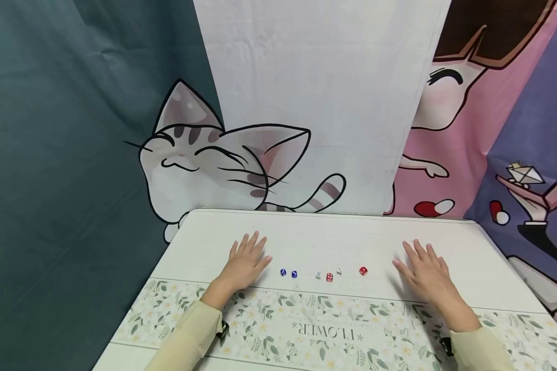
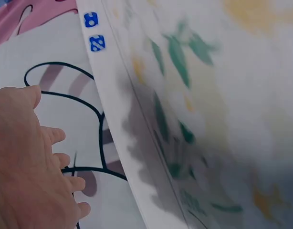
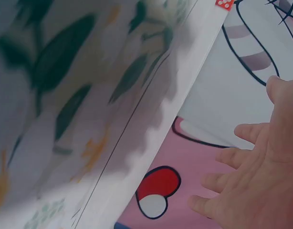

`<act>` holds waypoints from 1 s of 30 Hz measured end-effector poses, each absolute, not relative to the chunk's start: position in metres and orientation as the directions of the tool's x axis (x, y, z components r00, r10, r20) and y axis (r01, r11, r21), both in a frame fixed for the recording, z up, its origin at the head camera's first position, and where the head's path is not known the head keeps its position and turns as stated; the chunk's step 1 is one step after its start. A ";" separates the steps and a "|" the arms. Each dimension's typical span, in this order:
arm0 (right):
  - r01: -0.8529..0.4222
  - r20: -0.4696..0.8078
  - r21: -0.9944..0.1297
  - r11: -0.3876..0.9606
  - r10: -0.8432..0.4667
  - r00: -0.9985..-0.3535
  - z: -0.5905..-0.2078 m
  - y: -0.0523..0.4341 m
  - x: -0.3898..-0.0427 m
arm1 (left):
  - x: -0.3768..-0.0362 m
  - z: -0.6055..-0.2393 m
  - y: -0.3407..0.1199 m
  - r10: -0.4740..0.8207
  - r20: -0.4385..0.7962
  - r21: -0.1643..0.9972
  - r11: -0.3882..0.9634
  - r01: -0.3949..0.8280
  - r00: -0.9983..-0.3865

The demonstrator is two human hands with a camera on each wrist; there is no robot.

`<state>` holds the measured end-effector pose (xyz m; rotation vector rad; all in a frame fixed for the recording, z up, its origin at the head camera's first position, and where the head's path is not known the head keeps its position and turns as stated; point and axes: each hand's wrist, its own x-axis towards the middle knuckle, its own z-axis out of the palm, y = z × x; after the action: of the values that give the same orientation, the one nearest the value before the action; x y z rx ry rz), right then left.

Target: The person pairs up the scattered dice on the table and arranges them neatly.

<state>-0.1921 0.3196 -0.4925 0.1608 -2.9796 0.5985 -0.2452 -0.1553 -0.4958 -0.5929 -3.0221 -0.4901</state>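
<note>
Both hands lie flat, fingers spread, on a white table (image 1: pixel 334 232): the left hand (image 1: pixel 246 263) just left of a row of dice (image 1: pixel 322 273), the right hand (image 1: pixel 424 273) right of it. Bare tabletop runs beyond the dice to the far edge.

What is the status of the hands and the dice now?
Left hand open, flat on table. Right hand open, flat. Six dice in a row between them, untouched. Nothing in between.
</note>
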 end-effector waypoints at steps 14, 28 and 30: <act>-0.216 0.232 -0.362 0.907 -0.137 -0.963 -0.496 0.287 -0.191 | -0.240 -0.487 -0.120 0.443 0.128 0.289 0.840 0.460 -0.888; -0.243 0.227 -0.363 0.899 -0.168 -0.959 -0.497 0.269 -0.192 | -0.234 -0.489 -0.096 0.512 0.165 0.296 0.790 0.537 -0.843; -0.249 0.231 -0.362 0.898 -0.173 -0.957 -0.497 0.267 -0.191 | -0.233 -0.489 -0.093 0.515 0.166 0.296 0.787 0.541 -0.841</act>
<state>-0.1913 0.2674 -0.4970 0.3222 -2.8702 0.5851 -0.2335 -0.0932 -0.4894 -0.8576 -2.8977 -0.5146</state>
